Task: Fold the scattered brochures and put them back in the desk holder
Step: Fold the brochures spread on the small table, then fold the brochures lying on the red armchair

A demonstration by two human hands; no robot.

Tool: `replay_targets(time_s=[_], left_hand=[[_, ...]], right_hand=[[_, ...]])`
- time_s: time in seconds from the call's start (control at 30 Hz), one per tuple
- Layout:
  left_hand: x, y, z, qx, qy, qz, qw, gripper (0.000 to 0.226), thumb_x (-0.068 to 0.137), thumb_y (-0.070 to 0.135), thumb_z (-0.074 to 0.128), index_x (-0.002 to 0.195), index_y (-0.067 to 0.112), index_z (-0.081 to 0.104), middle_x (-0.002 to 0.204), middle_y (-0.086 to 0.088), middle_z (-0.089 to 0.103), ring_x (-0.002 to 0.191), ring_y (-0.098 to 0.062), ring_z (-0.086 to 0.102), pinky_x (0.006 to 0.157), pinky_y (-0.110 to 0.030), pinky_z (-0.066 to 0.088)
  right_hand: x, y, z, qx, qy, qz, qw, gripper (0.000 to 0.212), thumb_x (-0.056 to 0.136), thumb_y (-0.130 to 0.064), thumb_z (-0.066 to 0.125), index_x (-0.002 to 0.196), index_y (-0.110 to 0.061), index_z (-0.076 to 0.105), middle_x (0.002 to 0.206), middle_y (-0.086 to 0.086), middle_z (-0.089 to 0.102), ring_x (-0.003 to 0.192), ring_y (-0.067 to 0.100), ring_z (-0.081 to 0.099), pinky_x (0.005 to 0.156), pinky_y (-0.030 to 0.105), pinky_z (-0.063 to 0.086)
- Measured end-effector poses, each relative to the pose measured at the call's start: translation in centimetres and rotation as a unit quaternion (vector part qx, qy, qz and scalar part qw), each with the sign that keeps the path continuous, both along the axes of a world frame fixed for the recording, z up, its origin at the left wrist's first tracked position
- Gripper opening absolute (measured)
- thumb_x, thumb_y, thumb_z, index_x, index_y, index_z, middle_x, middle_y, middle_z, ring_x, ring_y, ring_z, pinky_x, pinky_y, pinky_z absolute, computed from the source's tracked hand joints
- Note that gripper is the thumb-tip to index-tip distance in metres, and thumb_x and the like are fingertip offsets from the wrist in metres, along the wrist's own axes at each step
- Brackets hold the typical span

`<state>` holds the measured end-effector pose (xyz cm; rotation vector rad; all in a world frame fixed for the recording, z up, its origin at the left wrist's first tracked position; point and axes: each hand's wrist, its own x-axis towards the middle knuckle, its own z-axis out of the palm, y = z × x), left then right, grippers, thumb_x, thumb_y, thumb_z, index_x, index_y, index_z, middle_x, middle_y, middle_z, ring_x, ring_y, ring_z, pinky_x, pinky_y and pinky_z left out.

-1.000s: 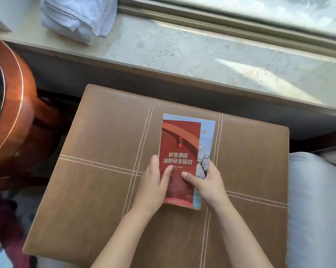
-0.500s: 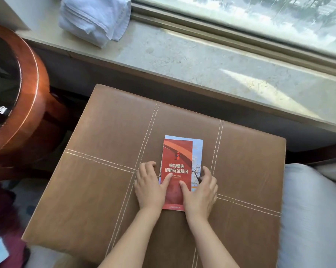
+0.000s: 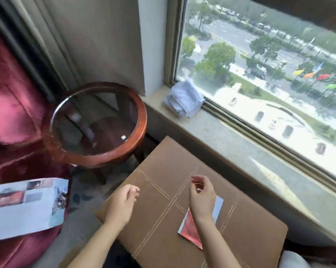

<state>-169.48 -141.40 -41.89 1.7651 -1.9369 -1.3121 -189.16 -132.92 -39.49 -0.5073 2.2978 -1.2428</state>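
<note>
Now the folded brochure (image 3: 190, 228) lies flat on the brown leather stool (image 3: 250, 229), lower right of the frame, partly under the right hand (image 3: 202, 198), whose loosely curled fingers grip nothing. Left hand (image 3: 120, 205) hovers empty, lower centre. Another brochure (image 3: 24, 206) lies unfolded at the left edge (thin, glossy paper, probably slippery): pinch it by an edge.

Hotel room: red armchair (image 3: 12, 113), glass side table (image 3: 97, 120), high window (image 3: 260, 64).
</note>
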Motion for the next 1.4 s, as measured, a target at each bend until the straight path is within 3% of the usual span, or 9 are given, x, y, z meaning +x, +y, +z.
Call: replay_targets(time_s=[0.13, 0.33, 0.47, 0.57, 0.67, 0.77, 1.0, 1.4], left_hand=[[6.7, -3.2, 6.9, -0.043, 0.033, 0.095, 0.994, 0.029, 0.100, 0.021, 0.038, 0.084, 0.019, 0.062, 0.081, 0.003, 0.066, 0.070, -0.009, 0.061, 0.058, -0.011, 0.041], [21.8, -5.0, 12.1, -0.051, 0.035, 0.208, 0.976, 0.029, 0.100, 0.027, 0.036, 0.084, 0.027, 0.061, 0.082, 0.006, 0.068, 0.071, -0.015, 0.064, 0.070, -0.034, 0.050], [32.7, -4.5, 12.5, -0.053, 0.018, 0.273, 0.960, 0.030, 0.100, 0.035, 0.037, 0.084, 0.026, 0.061, 0.076, 0.008, 0.066, 0.067, -0.013, 0.063, 0.075, -0.038, 0.052], [40.4, -4.3, 11.9, -0.030, -0.017, 0.271, 0.962, 0.032, 0.099, 0.036, 0.036, 0.092, 0.020, 0.062, 0.085, 0.002, 0.068, 0.075, -0.020, 0.064, 0.079, -0.040, 0.054], [47.0, -4.5, 10.9, -0.001, -0.028, 0.286, 0.958, 0.032, 0.099, 0.033, 0.037, 0.100, 0.013, 0.062, 0.094, -0.010, 0.069, 0.085, -0.034, 0.065, 0.078, -0.043, 0.052], [52.1, -4.4, 9.4, 0.010, -0.085, 0.288, 0.954, 0.025, 0.096, 0.032, 0.041, 0.094, 0.017, 0.062, 0.092, -0.005, 0.069, 0.085, -0.026, 0.064, 0.073, -0.035, 0.051], [58.0, -5.6, 4.7, 0.067, -0.109, 0.289, 0.949, 0.015, 0.093, 0.021, 0.047, 0.094, 0.021, 0.062, 0.099, 0.004, 0.070, 0.089, -0.016, 0.063, 0.077, -0.030, 0.050], [61.0, -11.8, -5.0, 0.081, -0.131, 0.265, 0.952, 0.013, 0.087, 0.024, 0.057, 0.099, 0.021, 0.056, 0.100, 0.009, 0.064, 0.087, -0.011, 0.062, 0.070, -0.026, 0.049]], right_hand=[[7.5, -7.7, 6.2, -0.027, 0.018, 0.147, 0.989, 0.024, 0.084, -0.004, 0.055, 0.094, -0.025, 0.062, 0.091, -0.009, 0.066, 0.085, 0.005, 0.060, 0.078, 0.022, 0.048], [23.7, -14.5, 11.1, -0.043, -0.010, 0.326, 0.944, 0.024, 0.083, -0.004, 0.054, 0.094, -0.023, 0.063, 0.090, -0.005, 0.068, 0.086, 0.010, 0.062, 0.080, 0.025, 0.049], [34.8, -15.9, 11.0, 0.007, -0.034, 0.413, 0.910, 0.024, 0.081, -0.006, 0.055, 0.101, -0.016, 0.065, 0.091, 0.000, 0.069, 0.084, 0.019, 0.063, 0.073, 0.026, 0.046], [42.2, -16.6, 9.9, 0.056, -0.020, 0.448, 0.892, 0.025, 0.082, -0.007, 0.056, 0.104, -0.013, 0.064, 0.095, 0.003, 0.070, 0.085, 0.021, 0.063, 0.067, 0.024, 0.042], [48.3, -17.3, 7.9, 0.092, -0.028, 0.458, 0.884, 0.025, 0.082, -0.005, 0.055, 0.106, -0.011, 0.063, 0.094, 0.005, 0.069, 0.089, 0.026, 0.065, 0.070, 0.028, 0.047], [53.3, -18.2, 5.8, 0.124, -0.026, 0.477, 0.870, 0.024, 0.083, -0.006, 0.055, 0.105, -0.012, 0.063, 0.086, 0.002, 0.065, 0.083, 0.026, 0.065, 0.075, 0.032, 0.051], [59.3, -21.5, 1.8, 0.176, -0.009, 0.521, 0.835, 0.026, 0.084, -0.009, 0.055, 0.108, -0.016, 0.062, 0.094, 0.001, 0.067, 0.081, 0.019, 0.064, 0.066, 0.026, 0.044], [64.9, -32.7, -7.1, 0.207, 0.081, 0.595, 0.772, 0.028, 0.083, -0.007, 0.063, 0.110, -0.016, 0.063, 0.107, 0.003, 0.068, 0.092, 0.018, 0.063, 0.080, 0.025, 0.047]])
